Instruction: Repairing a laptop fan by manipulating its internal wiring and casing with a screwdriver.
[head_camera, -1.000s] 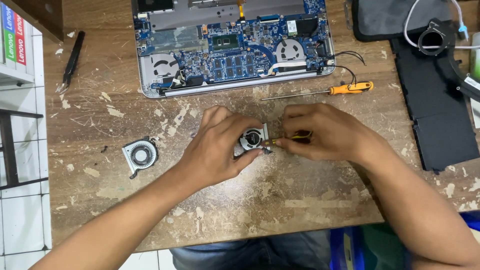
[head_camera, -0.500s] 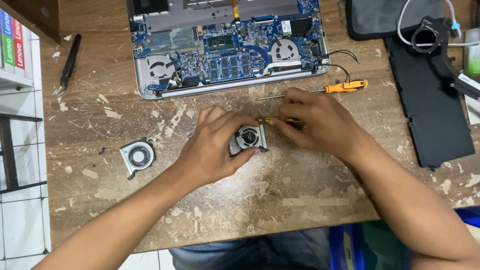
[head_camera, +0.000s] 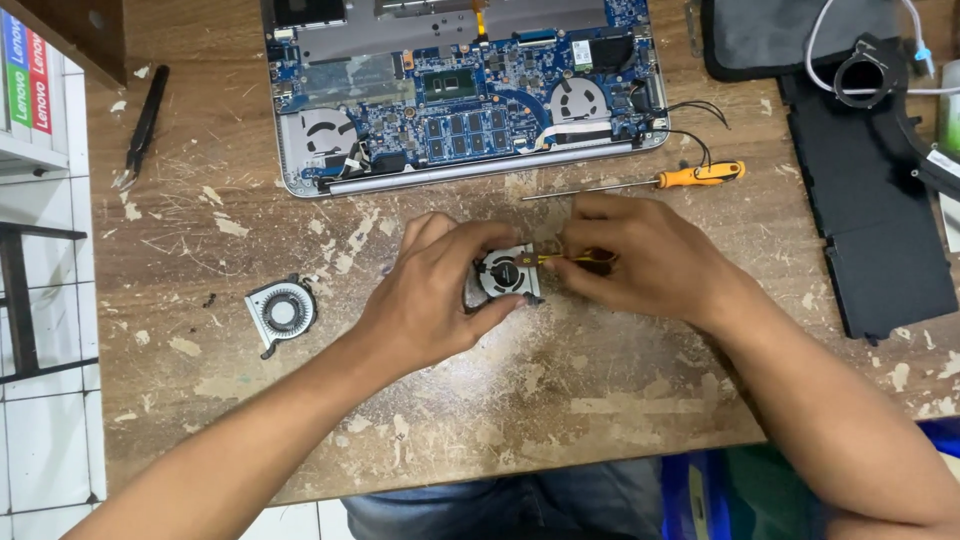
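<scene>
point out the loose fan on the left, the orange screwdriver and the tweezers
loose fan (head_camera: 282, 312), head view, on its round hub
orange screwdriver (head_camera: 700, 175), head view, on the orange handle
tweezers (head_camera: 145, 125), head view, on the black body

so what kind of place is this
Probably a small electronics repair bench: an opened laptop with its circuit board bare, a loose cooling fan on the scarred wooden table, and an orange-handled screwdriver.

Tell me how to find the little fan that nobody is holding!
Start at the opened laptop at the top of the wooden table, then look below its left corner. The loose fan lies there alone, left of the left hand. Unlike the fan between the fingers, nothing touches it.
</scene>
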